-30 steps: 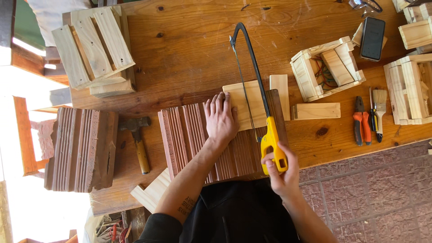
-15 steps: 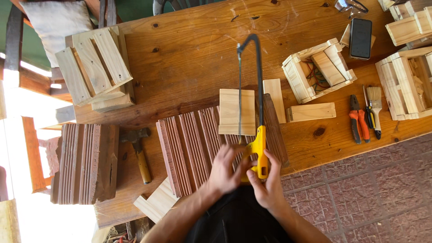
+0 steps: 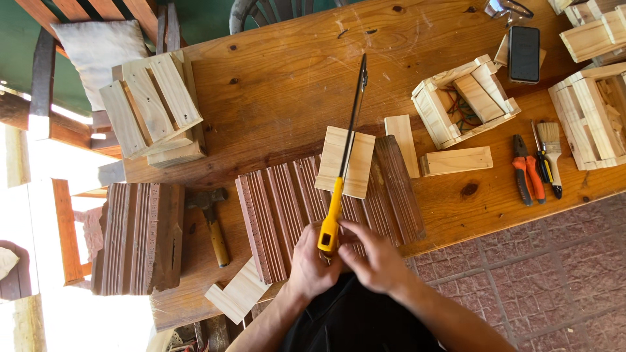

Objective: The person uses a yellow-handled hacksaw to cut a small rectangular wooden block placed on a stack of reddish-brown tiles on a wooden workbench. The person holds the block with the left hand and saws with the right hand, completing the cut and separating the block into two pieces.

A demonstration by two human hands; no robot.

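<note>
Hacksaw (image 3: 343, 156) gripped by both hands (image 3: 313, 261) (image 3: 375, 261), one pale wood block (image 3: 346, 161), two ribbed boards (image 3: 313, 202).

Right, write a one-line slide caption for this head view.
Both hands grip a yellow-handled hacksaw over a pale wood block on ribbed boards.

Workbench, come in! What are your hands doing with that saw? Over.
Both hands, left hand and right hand, on the saw handle. Frame over the pale wood piece on the grooved board. Nothing blocking.
</note>
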